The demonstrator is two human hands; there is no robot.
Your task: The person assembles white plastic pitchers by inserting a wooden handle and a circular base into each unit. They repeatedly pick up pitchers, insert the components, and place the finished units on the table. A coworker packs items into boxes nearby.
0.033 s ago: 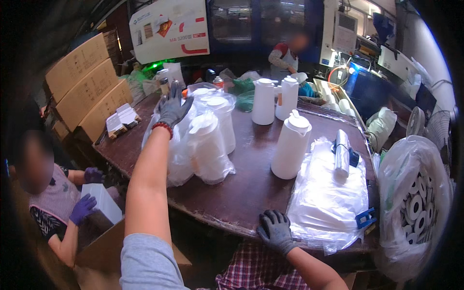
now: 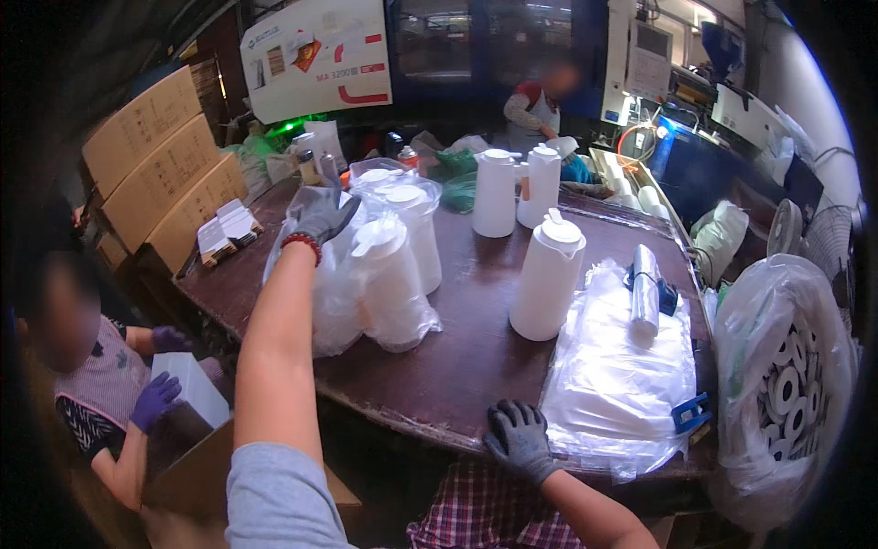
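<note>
My left hand [image 2: 322, 216], in a grey glove with a red beaded band at the wrist, reaches over the far left of a group of white jugs wrapped in clear plastic bags [image 2: 389, 274]. Its thumb stands apart from the fingers, which are slightly blurred; the wrapped jug beneath it is partly hidden. My right hand [image 2: 519, 441], also grey-gloved, rests on the near table edge with fingers spread, holding nothing. Beyond it stands an unwrapped white jug [image 2: 547, 279], lid on. To its right lies a stack of clear plastic bags [image 2: 604, 384], with a shiny rolled cylinder [image 2: 645, 291] on top.
Two more bare jugs [image 2: 495, 194] stand farther back on the dark table [image 2: 457, 366]. Left are stacked cartons [image 2: 155, 156] and a purple-gloved co-worker holding a white box [image 2: 192, 389] by an open carton. A bag of white rings [image 2: 782, 384] stands right. Another person is behind the table.
The fingers of my left hand have dipped from stretched upward to lower over the wrapped jugs. My right hand stays on the table edge.
</note>
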